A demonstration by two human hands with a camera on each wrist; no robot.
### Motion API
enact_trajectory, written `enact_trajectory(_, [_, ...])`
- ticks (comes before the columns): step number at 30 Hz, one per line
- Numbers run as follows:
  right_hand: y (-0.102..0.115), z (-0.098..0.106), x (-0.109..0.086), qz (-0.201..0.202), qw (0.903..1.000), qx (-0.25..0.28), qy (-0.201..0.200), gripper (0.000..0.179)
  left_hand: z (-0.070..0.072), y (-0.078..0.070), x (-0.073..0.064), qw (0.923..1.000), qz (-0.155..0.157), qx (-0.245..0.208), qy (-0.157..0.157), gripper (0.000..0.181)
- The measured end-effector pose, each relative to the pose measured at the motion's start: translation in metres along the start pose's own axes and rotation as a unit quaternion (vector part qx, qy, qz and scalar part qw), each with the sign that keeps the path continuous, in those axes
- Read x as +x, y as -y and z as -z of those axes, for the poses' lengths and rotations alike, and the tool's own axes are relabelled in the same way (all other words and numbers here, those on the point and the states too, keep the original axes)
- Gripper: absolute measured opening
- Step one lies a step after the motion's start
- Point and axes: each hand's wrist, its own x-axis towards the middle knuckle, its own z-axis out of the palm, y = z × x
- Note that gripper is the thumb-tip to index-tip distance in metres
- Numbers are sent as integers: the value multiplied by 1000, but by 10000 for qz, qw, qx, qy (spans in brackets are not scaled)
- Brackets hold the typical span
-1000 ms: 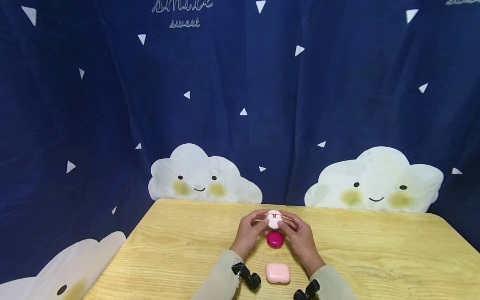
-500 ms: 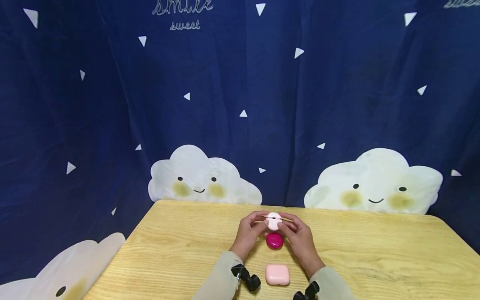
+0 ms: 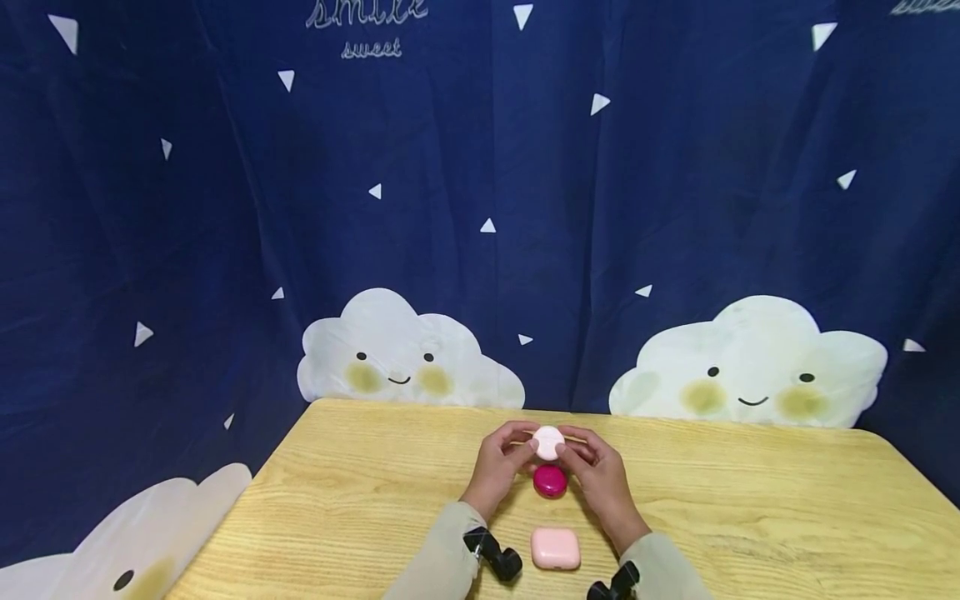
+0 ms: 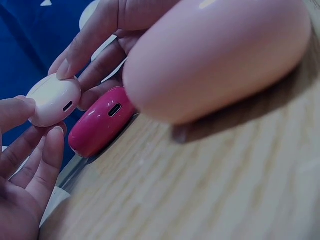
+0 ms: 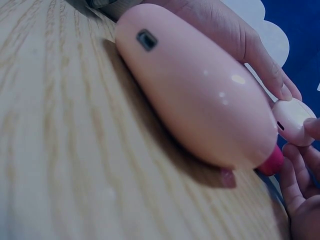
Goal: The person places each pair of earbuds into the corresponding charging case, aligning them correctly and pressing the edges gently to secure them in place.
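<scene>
A pale pink round earbud case [image 3: 548, 443], its lid closed, is held up between both hands at the far side of the table. My left hand [image 3: 498, 463] pinches its left edge between thumb and fingers, and my right hand [image 3: 597, 472] grips the right edge the same way. The left wrist view shows a dark charging port on the case [image 4: 56, 101]. Just nearer than it lies a magenta round case [image 3: 551, 481] with its own port, between the two hands. A larger pink rounded case [image 3: 556, 548] lies between the forearms.
The wooden table [image 3: 360, 500] ends at a rounded back edge, close behind the hands. Beyond it hangs a dark blue curtain [image 3: 435, 150] with white clouds and triangles. Black camera mounts [image 3: 493, 553] sit on both wrists.
A second ago the pale pink case was open with earbuds visible inside; its lid has since come down and shut. Both hands stay in nearly the same place.
</scene>
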Motion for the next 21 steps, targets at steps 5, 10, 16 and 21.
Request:
enact_trajectory(5, [0, 1, 0, -50, 10000, -41, 12, 31, 0, 0, 1, 10000, -4, 25, 4, 25])
enact_trajectory(10, [4, 1, 0, -96, 9996, -272, -37, 31, -1, -1, 2, 10000, -9, 4, -20, 25])
enact_trajectory(16, [8, 1, -2, -92, 9988, -479, -91, 32, -1, -2, 3, 9999, 8, -63, -86, 25])
enact_trajectory(21, [4, 2, -1, -99, 9990, -389, -209, 29, -1, 0, 3, 9995, 35, -54, -305, 25])
